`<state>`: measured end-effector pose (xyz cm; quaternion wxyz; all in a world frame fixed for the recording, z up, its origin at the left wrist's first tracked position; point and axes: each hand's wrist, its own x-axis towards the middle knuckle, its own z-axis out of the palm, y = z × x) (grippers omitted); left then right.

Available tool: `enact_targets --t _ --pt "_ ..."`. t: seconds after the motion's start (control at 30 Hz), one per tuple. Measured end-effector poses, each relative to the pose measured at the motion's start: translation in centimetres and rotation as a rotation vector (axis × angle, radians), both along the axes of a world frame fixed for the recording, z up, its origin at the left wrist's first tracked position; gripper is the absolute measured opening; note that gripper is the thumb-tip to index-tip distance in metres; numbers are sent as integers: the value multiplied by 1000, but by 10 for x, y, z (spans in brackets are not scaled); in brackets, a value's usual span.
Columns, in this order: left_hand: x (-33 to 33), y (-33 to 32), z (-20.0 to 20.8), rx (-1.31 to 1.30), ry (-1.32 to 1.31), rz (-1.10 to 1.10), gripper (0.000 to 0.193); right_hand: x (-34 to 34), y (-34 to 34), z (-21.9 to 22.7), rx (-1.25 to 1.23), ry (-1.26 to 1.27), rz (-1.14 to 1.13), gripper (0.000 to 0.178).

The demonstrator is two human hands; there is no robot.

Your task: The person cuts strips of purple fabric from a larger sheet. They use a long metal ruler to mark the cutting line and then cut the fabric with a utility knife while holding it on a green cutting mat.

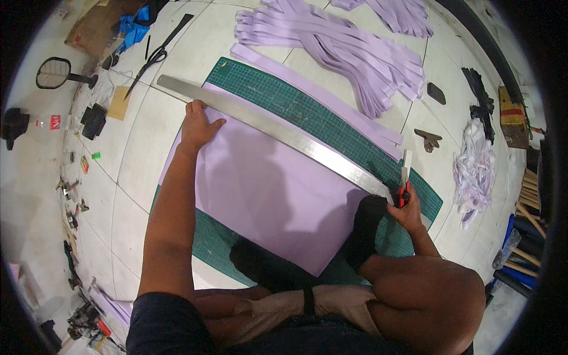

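A large lilac sheet lies on a green cutting mat on the tiled floor. A long metal ruler runs diagonally across the sheet's far edge. My left hand presses flat on the sheet just beside the ruler's upper left part. My right hand grips a red utility knife at the ruler's lower right end, blade against the ruler's edge. My knee and a black-socked foot rest on the mat's near side.
Piles of cut lilac strips lie beyond the mat. Black scissors lie at the upper left, a racket-shaped swatter and a bottle farther left. Small tools line the left edge; white scraps and hammers sit right.
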<state>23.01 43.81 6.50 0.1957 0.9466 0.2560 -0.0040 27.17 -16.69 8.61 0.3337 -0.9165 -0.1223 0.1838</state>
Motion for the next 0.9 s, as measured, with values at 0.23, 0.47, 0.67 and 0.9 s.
enact_targets --t 0.23,0.47,0.67,0.9 --pt "1 5 -4 19 9 -26 77 -9 -5 -18 -34 39 -6 55" --pt "3 25 -25 61 42 -126 67 -29 0 -15 -283 -248 95 53" --pt "18 5 -7 33 91 -28 78 -55 -20 -9 -297 -167 -302 49" --pt "15 2 -9 85 140 14 88 -52 -9 -18 -336 -12 -455 49"
